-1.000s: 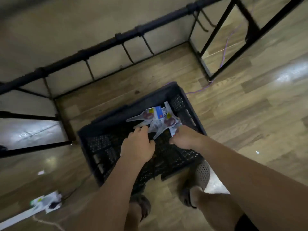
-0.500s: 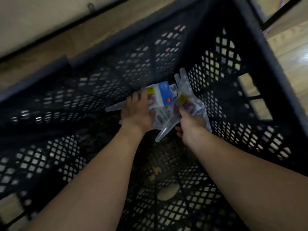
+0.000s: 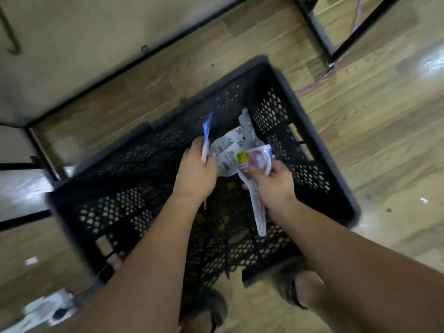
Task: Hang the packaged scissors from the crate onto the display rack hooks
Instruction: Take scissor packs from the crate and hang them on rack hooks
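Two lifts at once: my left grip (image 3: 195,174) pinches a blue pack (image 3: 206,131) and my right grip (image 3: 271,183) holds a yellow-tag pack (image 3: 254,162), both now raised within the crate (image 3: 336,181). More packs (image 3: 230,143) bunch between; hanging comes next.

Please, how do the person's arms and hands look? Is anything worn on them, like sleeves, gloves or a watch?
Both arms are bare as far as the frame shows: no sleeve on the left forearm or the right forearm. The left hand and the right hand have no gloves, and no watch, band or ring is visible, though blur could hide a thin ring.
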Action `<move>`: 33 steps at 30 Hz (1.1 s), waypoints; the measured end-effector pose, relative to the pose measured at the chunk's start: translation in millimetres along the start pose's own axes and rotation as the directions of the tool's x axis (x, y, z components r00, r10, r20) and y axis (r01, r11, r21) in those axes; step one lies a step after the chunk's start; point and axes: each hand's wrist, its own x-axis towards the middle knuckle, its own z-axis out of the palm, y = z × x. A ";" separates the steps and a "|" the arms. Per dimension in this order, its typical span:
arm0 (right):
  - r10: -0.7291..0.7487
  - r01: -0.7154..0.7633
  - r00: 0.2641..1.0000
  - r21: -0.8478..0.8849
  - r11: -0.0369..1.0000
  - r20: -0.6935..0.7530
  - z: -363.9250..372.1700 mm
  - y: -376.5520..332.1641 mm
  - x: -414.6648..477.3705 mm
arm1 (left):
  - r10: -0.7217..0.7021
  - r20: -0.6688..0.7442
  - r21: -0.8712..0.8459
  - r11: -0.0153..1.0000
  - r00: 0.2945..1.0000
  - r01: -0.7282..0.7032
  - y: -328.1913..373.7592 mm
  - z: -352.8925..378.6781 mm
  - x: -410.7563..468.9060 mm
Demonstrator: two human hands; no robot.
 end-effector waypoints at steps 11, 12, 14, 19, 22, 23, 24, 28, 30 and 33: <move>-0.201 0.132 0.858 0.175 0.976 0.472 -179.4 -283.4 -395.5 | -0.002 0.009 -0.478 0.878 1.000 0.006 256.5 -229.4 -330.4; -0.233 0.164 0.829 0.176 0.971 0.509 -189.6 -311.9 -431.7 | 0.005 -0.013 -0.497 0.868 1.000 -0.011 282.3 -252.7 -355.5; -0.320 0.280 0.764 0.159 0.947 0.561 -203.2 -363.2 -500.2 | 0.003 -0.072 -0.588 0.808 0.997 -0.045 323.9 -300.6 -397.9; -0.533 0.504 0.648 0.219 0.836 0.544 -209.3 -440.4 -643.5 | 0.134 -0.232 -0.761 0.591 0.963 -0.265 382.3 -406.5 -476.9; -0.708 0.609 0.582 0.362 0.705 0.400 -201.2 -453.0 -697.1 | 0.236 -0.369 -0.702 0.563 0.899 -0.435 398.4 -455.9 -518.0; -0.744 0.627 0.563 0.400 0.669 0.361 -200.3 -454.4 -709.0 | 0.248 -0.399 -0.691 0.551 0.883 -0.467 400.9 -468.3 -533.4; -0.765 0.632 0.544 0.431 0.644 0.345 -200.9 -456.1 -720.8 | 0.259 -0.424 -0.692 0.525 0.868 -0.495 402.9 -479.8 -550.5; -0.759 0.572 0.492 0.499 0.652 0.428 -216.1 -466.4 -749.2 | 0.204 -0.526 -0.662 0.512 0.826 -0.548 393.8 -504.6 -601.8; -0.750 0.584 0.457 0.474 0.658 0.478 -225.5 -474.0 -757.4 | 0.131 -0.574 -0.654 0.520 0.808 -0.549 389.6 -508.5 -621.2; -0.721 0.608 0.416 0.420 0.674 0.554 -227.9 -475.9 -763.9 | 0.056 -0.625 -0.642 0.530 0.779 -0.554 379.1 -510.0 -642.1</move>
